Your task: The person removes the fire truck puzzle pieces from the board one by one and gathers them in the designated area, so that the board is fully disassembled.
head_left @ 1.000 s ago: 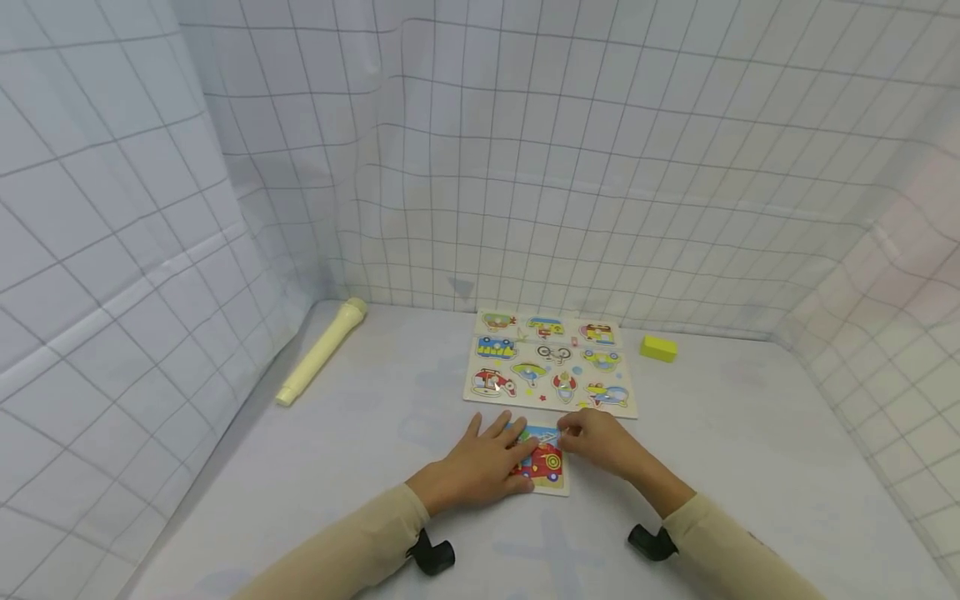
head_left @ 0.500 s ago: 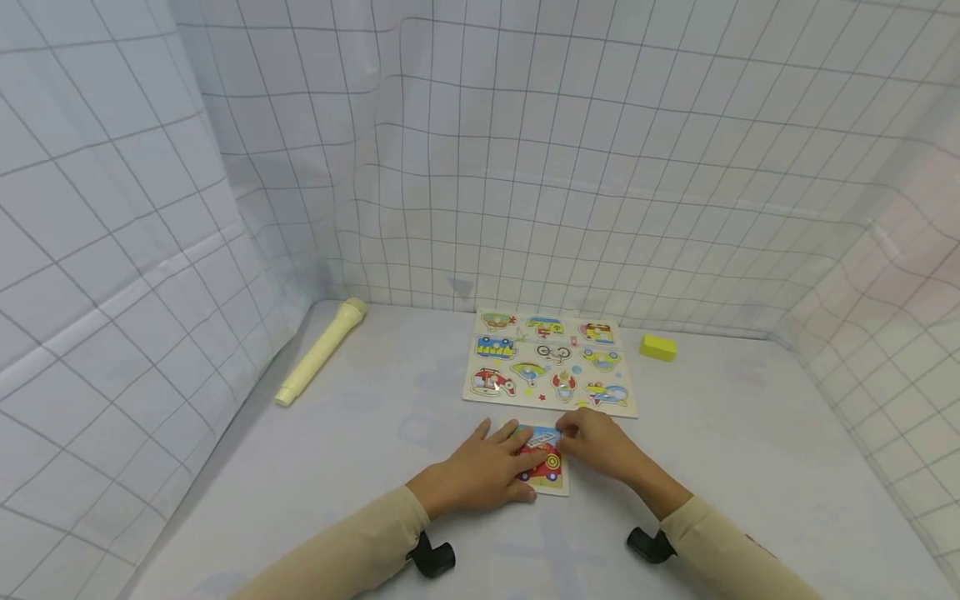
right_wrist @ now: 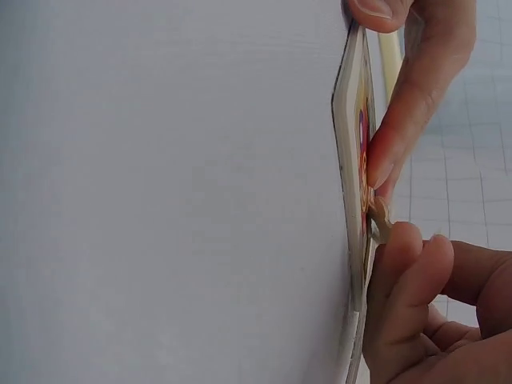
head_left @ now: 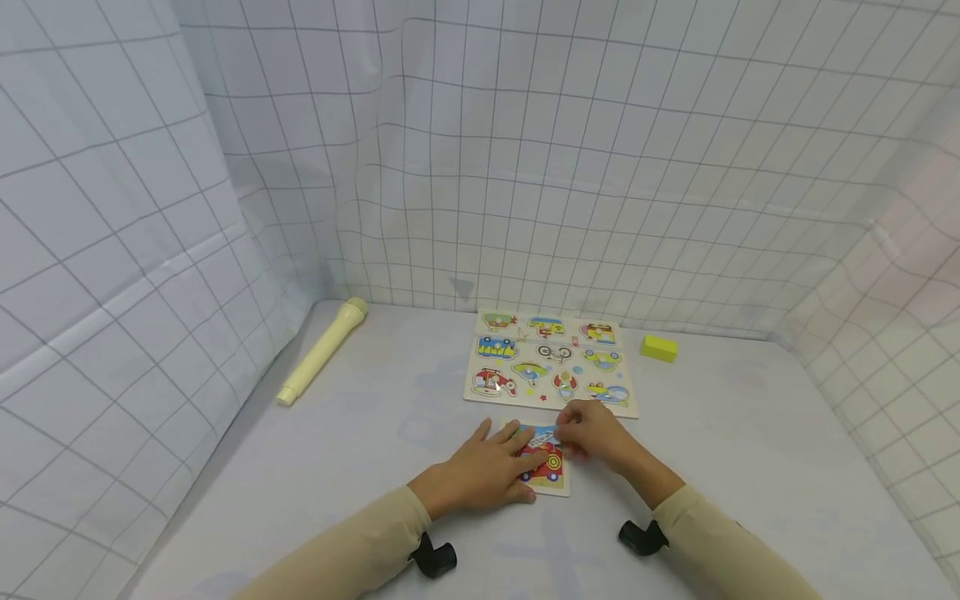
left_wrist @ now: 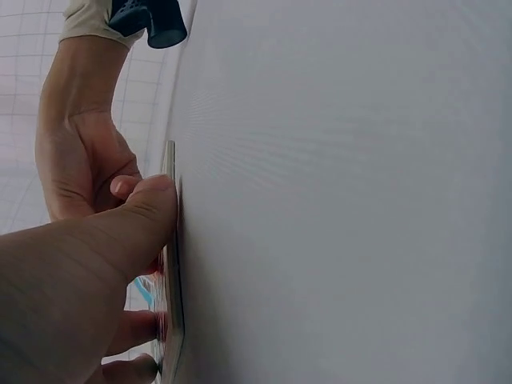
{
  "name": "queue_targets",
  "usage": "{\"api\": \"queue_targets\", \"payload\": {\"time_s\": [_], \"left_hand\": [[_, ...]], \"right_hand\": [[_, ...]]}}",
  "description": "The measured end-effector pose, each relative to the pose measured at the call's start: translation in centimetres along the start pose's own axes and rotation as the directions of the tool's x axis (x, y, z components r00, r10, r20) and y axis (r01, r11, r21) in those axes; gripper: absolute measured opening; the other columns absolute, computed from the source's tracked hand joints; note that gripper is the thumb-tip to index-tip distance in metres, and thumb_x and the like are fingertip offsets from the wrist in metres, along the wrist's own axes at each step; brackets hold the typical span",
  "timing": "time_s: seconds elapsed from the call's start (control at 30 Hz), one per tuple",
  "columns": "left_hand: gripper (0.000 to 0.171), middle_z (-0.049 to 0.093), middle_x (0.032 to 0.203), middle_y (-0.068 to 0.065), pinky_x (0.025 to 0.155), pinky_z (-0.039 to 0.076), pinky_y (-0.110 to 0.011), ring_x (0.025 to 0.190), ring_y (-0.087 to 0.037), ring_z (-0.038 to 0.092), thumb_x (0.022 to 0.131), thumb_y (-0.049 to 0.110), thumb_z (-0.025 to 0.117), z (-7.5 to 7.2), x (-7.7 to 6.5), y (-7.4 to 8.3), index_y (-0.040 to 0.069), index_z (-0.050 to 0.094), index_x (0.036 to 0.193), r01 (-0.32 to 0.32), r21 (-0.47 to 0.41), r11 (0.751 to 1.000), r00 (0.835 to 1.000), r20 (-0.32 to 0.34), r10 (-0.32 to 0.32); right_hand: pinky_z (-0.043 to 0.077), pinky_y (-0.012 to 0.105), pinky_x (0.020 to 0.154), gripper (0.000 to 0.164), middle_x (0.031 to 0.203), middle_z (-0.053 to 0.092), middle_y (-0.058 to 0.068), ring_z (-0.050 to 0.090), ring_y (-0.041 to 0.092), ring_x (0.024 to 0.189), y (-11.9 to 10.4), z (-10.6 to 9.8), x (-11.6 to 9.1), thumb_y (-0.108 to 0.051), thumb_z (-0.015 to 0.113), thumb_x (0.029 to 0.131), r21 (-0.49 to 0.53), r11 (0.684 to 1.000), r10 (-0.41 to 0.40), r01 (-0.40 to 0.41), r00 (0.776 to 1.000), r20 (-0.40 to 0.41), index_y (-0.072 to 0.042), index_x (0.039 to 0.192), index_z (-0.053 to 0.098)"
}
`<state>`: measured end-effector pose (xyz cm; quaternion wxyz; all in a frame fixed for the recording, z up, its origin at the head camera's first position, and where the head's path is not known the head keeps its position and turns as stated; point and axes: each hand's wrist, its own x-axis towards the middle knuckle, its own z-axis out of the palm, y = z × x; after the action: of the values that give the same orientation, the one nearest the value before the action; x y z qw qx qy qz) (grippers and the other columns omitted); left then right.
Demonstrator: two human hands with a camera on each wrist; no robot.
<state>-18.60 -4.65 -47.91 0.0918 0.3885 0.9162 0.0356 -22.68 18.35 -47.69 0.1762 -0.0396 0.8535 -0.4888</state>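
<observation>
A small jigsaw puzzle (head_left: 553,481) with a red fire truck picture lies flat on the table in its pale tray. Across its left part my left hand (head_left: 482,473) rests with fingers spread, the thumb at the tray's front edge. At the upper right corner my right hand (head_left: 596,435) pinches a puzzle piece (right_wrist: 381,213) between curled fingers. In the right wrist view that piece stands tilted up from the tray, near a left fingertip. The left fingers hide much of the picture, and the right fingertips cover the corner.
Just behind the small puzzle lies a larger vehicle peg puzzle board (head_left: 536,392). A yellow block (head_left: 658,348) sits to the right of that board. Far left is a cream-coloured stick (head_left: 321,353) with a rounded end. Grid-patterned curtains (head_left: 570,167) enclose the table.
My left hand has shifted slightly, its fingers lying further right over the picture. The right fingers have risen a little and moved in over the tray's corner.
</observation>
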Motion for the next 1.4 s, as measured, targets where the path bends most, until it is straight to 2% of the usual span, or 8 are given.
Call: {"api": "queue_targets", "payload": {"time_s": [0.17, 0.27, 0.37, 0.5, 0.73, 0.87, 1.1, 1.4], "left_hand": [[0.063, 0.031, 0.166, -0.003, 0.12, 0.02, -0.065, 0.155, -0.03, 0.022, 0.099, 0.065, 0.047, -0.1, 0.1, 0.1, 0.04, 0.041, 0.156, 0.002, 0.0, 1.0, 1.0, 0.007, -0.002], [0.062, 0.032, 0.166, -0.003, 0.12, 0.02, -0.063, 0.155, -0.029, 0.023, 0.099, 0.064, 0.048, -0.2, 0.2, 0.1, 0.04, 0.041, 0.156, 0.004, 0.005, 1.0, 1.0, 0.007, -0.004], [0.062, 0.031, 0.166, -0.003, 0.121, 0.019, -0.062, 0.156, -0.029, 0.022, 0.099, 0.064, 0.049, -0.3, 0.1, 0.2, 0.04, 0.042, 0.155, 0.011, 0.002, 1.0, 1.0, 0.008, -0.011], [0.062, 0.03, 0.167, -0.004, 0.122, 0.019, -0.061, 0.156, -0.028, 0.021, 0.099, 0.063, 0.05, -0.2, -0.1, 0.3, 0.039, 0.042, 0.156, 0.015, -0.001, 1.0, 1.0, 0.008, -0.015], [0.063, 0.028, 0.168, -0.004, 0.121, 0.02, -0.061, 0.156, -0.028, 0.021, 0.099, 0.063, 0.051, 0.0, -0.6, 0.2, 0.039, 0.041, 0.156, 0.013, -0.005, 1.0, 1.0, 0.009, -0.013], [0.064, 0.029, 0.167, -0.005, 0.121, 0.02, -0.062, 0.156, -0.029, 0.022, 0.098, 0.063, 0.05, -0.1, -1.1, -0.1, 0.038, 0.041, 0.156, 0.015, -0.013, 1.0, 1.0, 0.004, -0.015], [0.066, 0.028, 0.168, -0.005, 0.121, 0.02, -0.063, 0.156, -0.029, 0.021, 0.098, 0.064, 0.051, -0.1, -1.8, -0.4, 0.038, 0.039, 0.157, 0.013, -0.042, 0.999, 1.0, -0.001, -0.013], [0.065, 0.026, 0.168, -0.005, 0.121, 0.019, -0.063, 0.157, -0.029, 0.019, 0.099, 0.064, 0.049, 0.0, -1.5, -0.5, 0.038, 0.038, 0.158, 0.004, -0.059, 0.998, 1.0, 0.015, -0.003]], "right_hand": [[0.05, 0.023, 0.052, 0.013, 0.07, 0.063, 0.008, 0.059, 0.012, 0.057, 0.1, -0.3, -0.3, -0.007, 0.068, 0.094, 0.156, 0.986, 0.058, -0.058, 0.998, 0.003, 0.002, 0.103, 0.063], [0.049, 0.024, 0.053, 0.015, 0.078, 0.065, 0.008, 0.058, 0.013, 0.06, 0.0, -1.0, -0.5, -0.008, 0.067, 0.095, 0.182, 0.981, 0.067, -0.061, 0.997, -0.03, 0.002, 0.105, 0.064], [0.047, 0.025, 0.053, 0.017, 0.085, 0.067, 0.008, 0.056, 0.014, 0.062, 0.2, -2.4, -0.8, -0.012, 0.068, 0.096, 0.165, 0.984, 0.081, -0.069, 0.994, -0.07, 0.001, 0.106, 0.064], [0.045, 0.026, 0.054, 0.021, 0.089, 0.068, 0.007, 0.056, 0.014, 0.063, 1.6, -5.2, -1.8, -0.015, 0.069, 0.096, 0.104, 0.989, 0.114, -0.106, 0.99, -0.084, 0.0, 0.109, 0.064], [0.045, 0.027, 0.057, 0.027, 0.086, 0.064, 0.005, 0.054, 0.015, 0.065, 5.0, -10.2, -4.8, -0.016, 0.067, 0.098, 0.023, 0.989, 0.148, -0.147, 0.984, -0.096, 0.002, 0.117, 0.061], [0.046, 0.027, 0.058, 0.03, 0.084, 0.061, 0.005, 0.053, 0.014, 0.065, 6.3, -12.0, -6.0, -0.018, 0.065, 0.099, 0.003, 0.99, 0.141, -0.141, 0.985, -0.095, 0.004, 0.12, 0.06], [0.046, 0.026, 0.058, 0.029, 0.075, 0.059, 0.003, 0.053, 0.012, 0.065, 7.0, -12.5, -6.3, -0.018, 0.065, 0.099, 0.009, 0.989, 0.15, -0.15, 0.984, -0.091, 0.003, 0.119, 0.06], [0.045, 0.027, 0.06, 0.03, 0.076, 0.059, 0.002, 0.053, 0.013, 0.066, 6.6, -12.2, -5.8, -0.019, 0.064, 0.1, -0.003, 0.99, 0.143, -0.144, 0.987, -0.078, 0.003, 0.12, 0.059]]}}
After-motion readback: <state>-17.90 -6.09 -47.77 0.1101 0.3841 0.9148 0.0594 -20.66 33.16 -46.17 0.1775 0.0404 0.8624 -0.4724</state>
